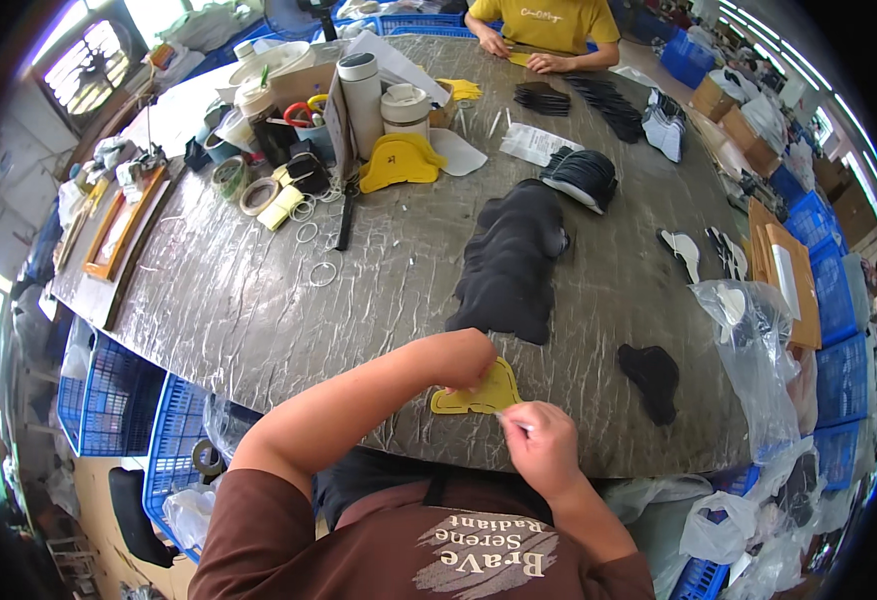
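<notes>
A broad grey-brown table [378, 310] with a creased covering is filling most of the scene, and a long, wavy-edged spread of overlapping black pieces [513, 265] is lying just beyond the hands. A dark rounded bundle [580, 178] is resting against its far right end, while a single black piece [650, 382] is lying apart, to the right of the work. The yellow piece [488, 396], dark dashes running along its border, is lying at the near side of the table, between the two hands: its far part is sitting under the left hand [468, 360], and its near right edge is coming just beside the right hand's fingertips. The left forearm is reaching in across the near edge, its wrist bending so that the fingers are pointing down onto the piece; how tightly they are closing, I cannot tell. The right hand [542, 440] is curling into a loose fist, thumb and forefinger pinching together on a small pale thing [527, 430], too blurred to identify.
</notes>
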Available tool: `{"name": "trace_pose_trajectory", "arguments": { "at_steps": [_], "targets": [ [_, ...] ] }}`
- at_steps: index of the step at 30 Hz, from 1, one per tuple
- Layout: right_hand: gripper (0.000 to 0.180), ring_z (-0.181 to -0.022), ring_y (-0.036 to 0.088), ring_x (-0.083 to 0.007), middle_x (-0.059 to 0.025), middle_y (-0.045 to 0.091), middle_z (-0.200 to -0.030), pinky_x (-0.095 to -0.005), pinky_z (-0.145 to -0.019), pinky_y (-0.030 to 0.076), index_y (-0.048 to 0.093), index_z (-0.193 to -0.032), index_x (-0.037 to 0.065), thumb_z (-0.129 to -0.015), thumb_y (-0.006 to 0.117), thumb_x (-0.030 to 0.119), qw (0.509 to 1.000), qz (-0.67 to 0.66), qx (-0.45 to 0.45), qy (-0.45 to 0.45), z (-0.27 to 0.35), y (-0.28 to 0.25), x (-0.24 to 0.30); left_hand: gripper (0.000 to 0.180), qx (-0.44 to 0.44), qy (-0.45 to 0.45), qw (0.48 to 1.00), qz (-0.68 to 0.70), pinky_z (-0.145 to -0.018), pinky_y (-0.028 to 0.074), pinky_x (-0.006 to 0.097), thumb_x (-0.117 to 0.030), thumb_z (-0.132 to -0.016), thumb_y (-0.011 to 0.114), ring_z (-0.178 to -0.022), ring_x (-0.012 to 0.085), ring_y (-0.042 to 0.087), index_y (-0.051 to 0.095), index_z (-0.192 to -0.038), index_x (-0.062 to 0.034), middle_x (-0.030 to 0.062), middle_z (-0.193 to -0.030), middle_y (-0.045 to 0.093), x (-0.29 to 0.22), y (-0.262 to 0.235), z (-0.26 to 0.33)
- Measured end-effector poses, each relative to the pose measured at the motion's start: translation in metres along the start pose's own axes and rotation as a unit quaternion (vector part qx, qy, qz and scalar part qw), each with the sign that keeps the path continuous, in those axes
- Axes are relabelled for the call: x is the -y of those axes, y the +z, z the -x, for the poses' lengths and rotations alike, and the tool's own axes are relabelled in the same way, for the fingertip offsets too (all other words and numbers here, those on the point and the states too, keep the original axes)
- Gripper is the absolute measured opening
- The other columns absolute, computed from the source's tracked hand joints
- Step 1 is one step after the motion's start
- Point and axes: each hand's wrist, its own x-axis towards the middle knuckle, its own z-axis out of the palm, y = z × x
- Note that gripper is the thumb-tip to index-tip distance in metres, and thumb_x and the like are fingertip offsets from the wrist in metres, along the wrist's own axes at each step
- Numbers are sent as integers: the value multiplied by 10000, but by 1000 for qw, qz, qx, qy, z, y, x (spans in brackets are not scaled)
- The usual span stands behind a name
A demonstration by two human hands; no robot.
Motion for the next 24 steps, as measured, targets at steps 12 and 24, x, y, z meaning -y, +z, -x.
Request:
{"name": "trace_pose_trajectory", "arguments": {
  "at_steps": [12,24],
  "targets": [
    [144,-648,620,-303,-97,624,-702,-406,-587,464,571,-792,72,-758,711,57,997,-74,26,-24,-22,50,6,230,8,3,1000,-30,-677,506,416,-139,-666,690,-784,346,658,689,-858,-13,176,-815,676,6,5,-12],
    [117,-643,628,-311,-113,633,-701,-390,-565,475,583,-795,70,-777,698,62,992,-100,55,47,-16,35,-5,169,28,-21,999,2,-570,527,352,-76,-710,688,-619,253,681,670,-833,38,170,-740,668,0,1,-8]
  ]
}}
